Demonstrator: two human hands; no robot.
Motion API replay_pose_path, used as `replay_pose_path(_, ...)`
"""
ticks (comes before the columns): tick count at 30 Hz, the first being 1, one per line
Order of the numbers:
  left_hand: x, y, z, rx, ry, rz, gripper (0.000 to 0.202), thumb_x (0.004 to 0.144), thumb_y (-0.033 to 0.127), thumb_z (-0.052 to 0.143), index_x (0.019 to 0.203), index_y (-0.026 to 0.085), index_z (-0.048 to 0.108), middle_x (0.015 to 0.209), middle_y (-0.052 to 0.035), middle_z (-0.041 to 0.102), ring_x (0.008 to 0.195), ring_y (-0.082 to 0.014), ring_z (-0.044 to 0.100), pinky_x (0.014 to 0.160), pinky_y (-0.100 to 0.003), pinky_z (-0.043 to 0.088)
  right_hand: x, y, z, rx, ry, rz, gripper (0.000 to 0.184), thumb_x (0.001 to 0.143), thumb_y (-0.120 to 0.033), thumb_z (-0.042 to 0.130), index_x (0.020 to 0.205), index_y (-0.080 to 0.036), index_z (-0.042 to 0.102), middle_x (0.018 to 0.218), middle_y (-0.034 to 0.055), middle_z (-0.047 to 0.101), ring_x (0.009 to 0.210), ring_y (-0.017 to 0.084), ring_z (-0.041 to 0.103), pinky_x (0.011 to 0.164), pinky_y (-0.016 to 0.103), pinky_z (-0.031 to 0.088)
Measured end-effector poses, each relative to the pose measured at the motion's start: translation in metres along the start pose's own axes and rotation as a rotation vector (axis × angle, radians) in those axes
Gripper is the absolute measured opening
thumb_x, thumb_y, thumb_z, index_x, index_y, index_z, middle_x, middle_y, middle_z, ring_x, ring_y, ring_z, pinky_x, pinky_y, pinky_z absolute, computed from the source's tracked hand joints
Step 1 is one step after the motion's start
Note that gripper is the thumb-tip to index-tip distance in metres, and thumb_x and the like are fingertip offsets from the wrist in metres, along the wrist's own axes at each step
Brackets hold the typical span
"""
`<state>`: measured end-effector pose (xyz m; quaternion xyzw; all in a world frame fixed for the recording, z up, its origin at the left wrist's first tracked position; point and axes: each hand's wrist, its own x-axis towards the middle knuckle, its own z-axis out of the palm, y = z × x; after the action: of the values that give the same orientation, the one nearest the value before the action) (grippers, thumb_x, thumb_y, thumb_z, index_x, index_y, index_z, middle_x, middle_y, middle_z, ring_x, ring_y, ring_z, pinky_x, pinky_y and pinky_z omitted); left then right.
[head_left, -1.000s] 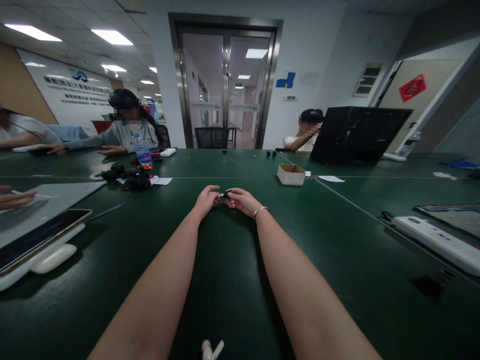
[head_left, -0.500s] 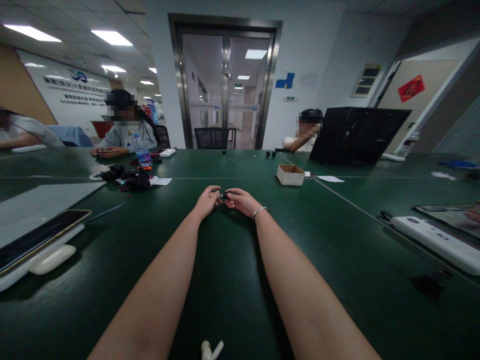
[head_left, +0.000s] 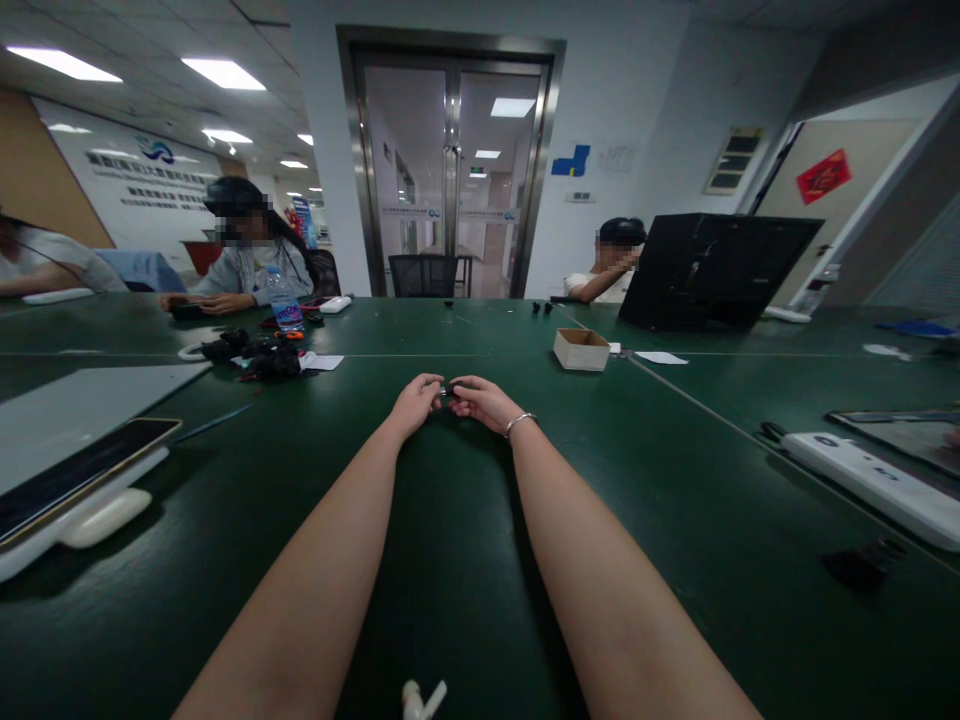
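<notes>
Over the green table, both hands meet around a small black piece with a shiny metal-looking end. My right hand, with a silver bangle at its wrist, pinches the dark part between thumb and fingers. My left hand has its fingertips closed at the shiny end, on the left side. The piece is mostly covered by the fingers, so its exact kind cannot be made out. Beyond the right hand stands a small open wooden box.
On the left lie a phone, a grey board, a tangle of black items and a water bottle. To the right are a white power strip and a black monitor. Co-workers sit across the table.
My left hand has shifted very slightly, and a little more of the shiny end shows between the hands. My right hand stays in place. A co-worker's hands at the left have moved left.
</notes>
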<state>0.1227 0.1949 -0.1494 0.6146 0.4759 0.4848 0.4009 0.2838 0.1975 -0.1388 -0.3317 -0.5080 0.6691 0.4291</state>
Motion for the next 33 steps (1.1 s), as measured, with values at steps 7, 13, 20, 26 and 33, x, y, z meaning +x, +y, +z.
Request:
replay_pose_path(7,-0.0008,0.0001,-0.0002,0.008,0.008,0.007,0.03,0.082,0.035,0.046,0.101,0.015,0.056,0.062,0.0,0.053,0.053,-0.0097,0.047,0.053,-0.021,0.038,0.0001,0.0001,0.0009,-0.003,0.002,0.006,0.013,0.084,-0.006,0.051,0.095,-0.012,0.054,0.06,0.0039,0.063,0.053,0.01,0.061,0.053,0.02,0.05)
replay_pose_path(13,-0.0014,0.0023,-0.0006,0.015,0.02,-0.021,0.027,0.081,0.028,0.045,0.102,0.014,0.056,0.064,-0.0001,0.054,0.053,-0.0094,0.047,0.052,-0.02,0.038,0.001,0.0011,-0.0001,-0.002,0.006,0.006,0.013,0.084,-0.007,0.051,0.094,-0.013,0.053,0.059,0.0029,0.063,0.053,0.01,0.061,0.052,0.02,0.05)
replay_pose_path(20,-0.0016,0.0026,0.0001,0.03,0.046,-0.013,0.027,0.077,0.021,0.05,0.103,0.015,0.056,0.068,0.0,0.055,0.054,-0.0086,0.048,0.052,-0.019,0.037,0.0035,0.0041,-0.003,-0.003,-0.006,-0.003,0.013,0.082,-0.009,0.056,0.094,-0.014,0.055,0.06,0.0038,0.063,0.053,0.01,0.06,0.053,0.02,0.05)
replay_pose_path(26,-0.0029,0.0047,0.0004,0.024,0.033,0.008,0.025,0.08,0.025,0.048,0.101,0.014,0.056,0.063,0.0003,0.053,0.052,-0.0089,0.047,0.05,-0.019,0.037,0.0023,0.0029,-0.0015,-0.004,-0.006,0.0,0.013,0.082,-0.009,0.055,0.095,-0.013,0.054,0.06,0.0038,0.063,0.053,0.01,0.06,0.053,0.02,0.05)
replay_pose_path(33,-0.0007,-0.0008,-0.001,0.02,-0.001,0.039,0.028,0.079,0.029,0.048,0.103,0.015,0.055,0.064,0.0001,0.053,0.054,-0.0096,0.047,0.053,-0.021,0.038,0.0012,0.0013,-0.0003,-0.009,-0.003,0.004,0.012,0.083,-0.008,0.052,0.094,-0.013,0.054,0.059,0.0024,0.062,0.053,0.01,0.06,0.052,0.019,0.05)
